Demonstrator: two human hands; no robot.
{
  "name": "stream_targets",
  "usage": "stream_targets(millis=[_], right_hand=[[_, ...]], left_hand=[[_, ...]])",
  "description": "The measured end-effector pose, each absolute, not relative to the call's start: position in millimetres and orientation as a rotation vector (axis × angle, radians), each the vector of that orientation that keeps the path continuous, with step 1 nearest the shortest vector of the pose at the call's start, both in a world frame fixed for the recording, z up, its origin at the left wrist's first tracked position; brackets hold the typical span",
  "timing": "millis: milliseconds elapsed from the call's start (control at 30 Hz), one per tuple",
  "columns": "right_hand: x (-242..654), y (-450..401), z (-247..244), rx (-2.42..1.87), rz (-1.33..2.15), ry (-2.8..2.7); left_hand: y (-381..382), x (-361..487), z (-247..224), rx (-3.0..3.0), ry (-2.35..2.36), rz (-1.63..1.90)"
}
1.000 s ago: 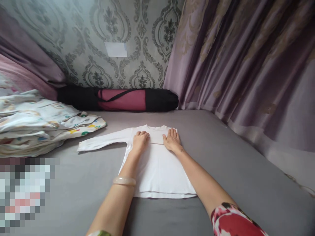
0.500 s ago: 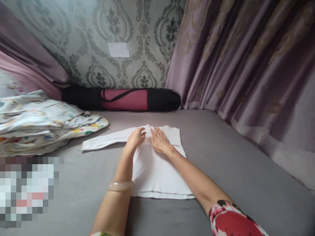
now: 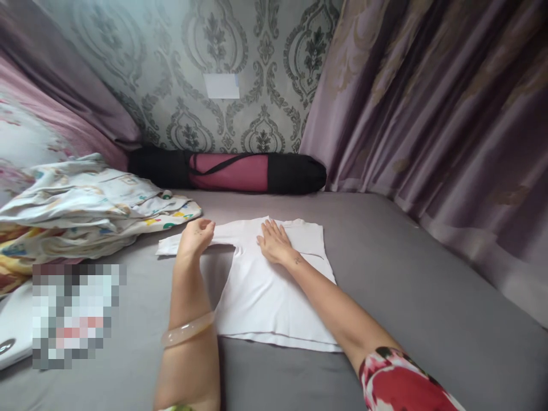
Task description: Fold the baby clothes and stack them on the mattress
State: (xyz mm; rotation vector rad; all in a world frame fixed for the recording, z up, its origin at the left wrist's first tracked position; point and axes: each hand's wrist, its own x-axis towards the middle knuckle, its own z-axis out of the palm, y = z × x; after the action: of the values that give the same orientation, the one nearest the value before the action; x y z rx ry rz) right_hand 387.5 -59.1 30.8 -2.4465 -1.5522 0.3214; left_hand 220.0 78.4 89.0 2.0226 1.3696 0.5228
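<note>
White shirt spread on grey sheet, at 6 o'clock of view centre. Right hand at shirt's 12 o'clock: palm down, fingers extended, gripping nothing; apparently anchors upper chest against slipping. Left hand at shirt's 10 o'clock, over outstretched sleeve: fingers curled; whether cloth is pinched, cannot tell. Rolled bag, 11 o'clock, lies along wall, leaving hands room.

Grey wall, dark damask motifs, pale rectangle on it. Mauve curtain, gold-patterned, right; plain purple drape, left. Grey bedsheet below. Soft light.
</note>
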Motion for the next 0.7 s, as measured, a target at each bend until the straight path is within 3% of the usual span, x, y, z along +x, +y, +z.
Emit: stream_targets(millis=[233,400,567,700], right_hand=[[374.2,-47.9,6.3,-2.386,0.284,-1.568],[382.6,-43.2,20.6,-2.374,0.42,-1.558],[400.5,-25.5,27.2,-2.396,0.202,-1.509],[409.3,-18.3,13.7,-2.457,0.265,-1.473]], left_hand=[[87.8,207.3,83.8,1.935,1.505,0.491],[92.5,198.0,78.4,1.908,1.551,0.569],[106.1,188.6,74.5,1.896,1.726,0.554],[119.9,183.9,62.8,1.882,1.77,0.573]])
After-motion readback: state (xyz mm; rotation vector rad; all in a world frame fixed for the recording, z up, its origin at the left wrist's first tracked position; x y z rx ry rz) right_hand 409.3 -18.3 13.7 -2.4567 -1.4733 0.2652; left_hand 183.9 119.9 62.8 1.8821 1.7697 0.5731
